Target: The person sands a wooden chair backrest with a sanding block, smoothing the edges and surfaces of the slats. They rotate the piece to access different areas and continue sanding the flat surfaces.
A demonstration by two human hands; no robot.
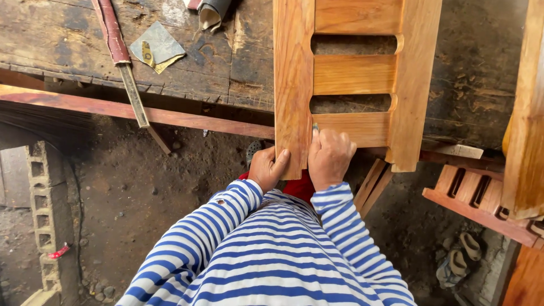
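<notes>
A light wooden frame with horizontal slats [355, 73] lies on a dark worn workbench [238, 62], its near end jutting past the bench edge. My left hand [267, 168] grips the bottom end of the frame's left upright. My right hand [330, 157] is closed on a small folded piece of sandpaper, pressed against the lowest slat beside that upright. Only a tip of the sandpaper shows above my fingers. Both arms wear blue and white striped sleeves.
A long file or rasp with a reddish handle [122, 62] and a sheet of sandpaper [157, 46] lie on the bench at left. More wooden slatted pieces [481, 195] stand at right. Concrete blocks [48, 204] sit on the dirt floor at left, sandals [459, 258] at lower right.
</notes>
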